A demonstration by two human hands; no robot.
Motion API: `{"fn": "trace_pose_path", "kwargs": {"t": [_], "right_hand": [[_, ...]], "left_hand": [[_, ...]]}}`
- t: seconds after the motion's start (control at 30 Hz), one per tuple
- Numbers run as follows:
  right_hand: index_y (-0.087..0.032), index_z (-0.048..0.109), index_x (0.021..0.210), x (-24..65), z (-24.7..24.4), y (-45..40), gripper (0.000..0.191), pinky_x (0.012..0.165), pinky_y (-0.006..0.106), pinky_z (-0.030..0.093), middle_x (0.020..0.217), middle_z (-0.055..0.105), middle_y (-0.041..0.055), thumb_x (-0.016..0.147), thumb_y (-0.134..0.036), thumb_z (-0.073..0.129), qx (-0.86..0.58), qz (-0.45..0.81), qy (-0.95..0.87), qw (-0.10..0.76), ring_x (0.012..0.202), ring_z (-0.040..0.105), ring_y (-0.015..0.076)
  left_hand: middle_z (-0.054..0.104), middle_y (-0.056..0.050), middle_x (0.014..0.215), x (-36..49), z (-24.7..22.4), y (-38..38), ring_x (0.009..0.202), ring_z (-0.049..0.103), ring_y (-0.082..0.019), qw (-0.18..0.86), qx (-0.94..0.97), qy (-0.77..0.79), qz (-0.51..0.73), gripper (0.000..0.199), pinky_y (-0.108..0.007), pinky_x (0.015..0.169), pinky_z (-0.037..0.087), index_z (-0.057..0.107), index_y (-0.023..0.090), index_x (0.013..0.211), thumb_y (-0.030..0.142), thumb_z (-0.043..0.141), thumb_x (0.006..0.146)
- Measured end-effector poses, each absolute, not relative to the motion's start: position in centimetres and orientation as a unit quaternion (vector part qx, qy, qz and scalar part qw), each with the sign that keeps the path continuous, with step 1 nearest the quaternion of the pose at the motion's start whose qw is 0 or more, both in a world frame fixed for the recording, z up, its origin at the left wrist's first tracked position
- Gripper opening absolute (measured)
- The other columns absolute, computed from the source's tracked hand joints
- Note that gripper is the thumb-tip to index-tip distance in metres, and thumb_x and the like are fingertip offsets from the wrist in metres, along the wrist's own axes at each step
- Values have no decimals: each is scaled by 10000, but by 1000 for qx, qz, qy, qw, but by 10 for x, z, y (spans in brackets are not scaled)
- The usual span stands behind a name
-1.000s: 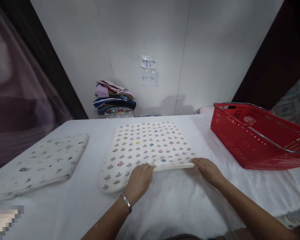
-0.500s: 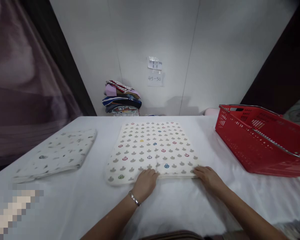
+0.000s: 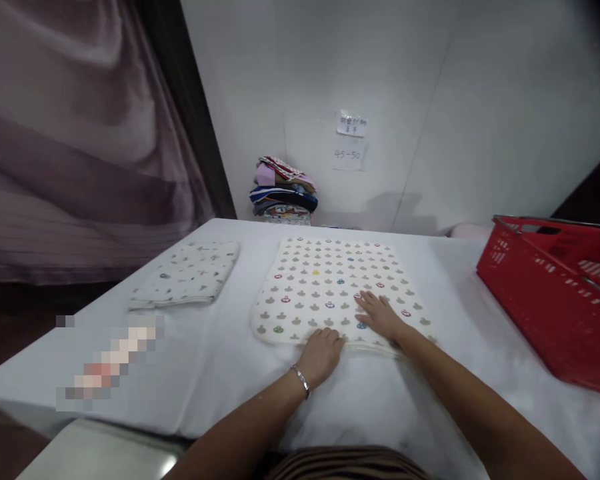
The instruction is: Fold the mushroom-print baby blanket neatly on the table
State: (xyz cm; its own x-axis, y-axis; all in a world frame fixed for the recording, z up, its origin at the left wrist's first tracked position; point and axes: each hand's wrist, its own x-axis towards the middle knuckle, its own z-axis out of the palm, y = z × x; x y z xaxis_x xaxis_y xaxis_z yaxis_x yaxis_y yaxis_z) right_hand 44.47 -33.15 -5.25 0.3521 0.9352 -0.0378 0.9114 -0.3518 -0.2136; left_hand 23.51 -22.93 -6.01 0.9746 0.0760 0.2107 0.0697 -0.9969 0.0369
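A folded white cloth point(image 3: 320, 283) with rows of grey mushroom-like prints and a few coloured ones lies flat in front of me. At its near edge, my left hand point(image 3: 323, 357) has its fingers together and bent over the border; the thumb is hidden. Farther right, my right hand point(image 3: 380, 317) rests on top of the same cloth, palm down with fingers spread. A second folded white cloth point(image 3: 193, 273), printed with small dark motifs, lies to the left, touched by neither hand.
The white-covered table point(image 3: 240, 373) carries a red perforated basket point(image 3: 545, 313) with metal handles at the right. Behind its far edge rises a stack of folded fabrics point(image 3: 285, 193). Paper notes point(image 3: 350, 153) hang on the wall. Pixelation hides something at the table's left front. A mauve curtain point(image 3: 80, 147) hangs left.
My right hand has moved from the cloth's near right corner inward onto its top and spread its fingers. My left hand remains at the near edge. The camera view has turned left.
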Motion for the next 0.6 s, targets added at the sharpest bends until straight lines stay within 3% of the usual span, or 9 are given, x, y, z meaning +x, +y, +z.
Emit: {"fn": "trace_pose_path", "kwargs": {"t": [0.2, 0.37, 0.47, 0.6], "right_hand": [[-228, 344, 1421, 441, -69, -323, 583, 1106, 509, 157, 1521, 192, 81, 932, -536, 268, -809, 4, -581, 90, 1405, 115, 251], [-209, 423, 1376, 426, -73, -316, 574, 1085, 553, 185, 1492, 270, 104, 919, -535, 305, -808, 36, -584, 73, 1385, 194, 285], [-212, 441, 1363, 408, -74, -312, 550, 1092, 548, 190, 1486, 291, 92, 923, -514, 304, -773, 23, -619, 133, 1387, 192, 273], [-210, 511, 1301, 383, -79, -317, 492, 1067, 466, 328, 1373, 474, 93, 952, -443, 256, -713, 48, -645, 271, 1301, 386, 225]], "left_hand": [[585, -37, 862, 236, -69, -230, 870, 513, -178, 15, 992, 32, 122, 174, -328, 725, 368, 587, 175, 885, 185, 415, 910], [596, -41, 875, 236, -70, -232, 877, 522, -184, 8, 990, 23, 141, 200, -332, 718, 360, 592, 169, 881, 204, 398, 920], [609, -53, 912, 235, -70, -233, 893, 531, -186, 1, 989, 23, 147, 205, -335, 719, 366, 593, 159, 908, 214, 396, 921], [623, -56, 885, 231, -70, -234, 863, 549, -189, -2, 986, 30, 163, 197, -346, 733, 376, 573, 140, 945, 210, 391, 916]]}}
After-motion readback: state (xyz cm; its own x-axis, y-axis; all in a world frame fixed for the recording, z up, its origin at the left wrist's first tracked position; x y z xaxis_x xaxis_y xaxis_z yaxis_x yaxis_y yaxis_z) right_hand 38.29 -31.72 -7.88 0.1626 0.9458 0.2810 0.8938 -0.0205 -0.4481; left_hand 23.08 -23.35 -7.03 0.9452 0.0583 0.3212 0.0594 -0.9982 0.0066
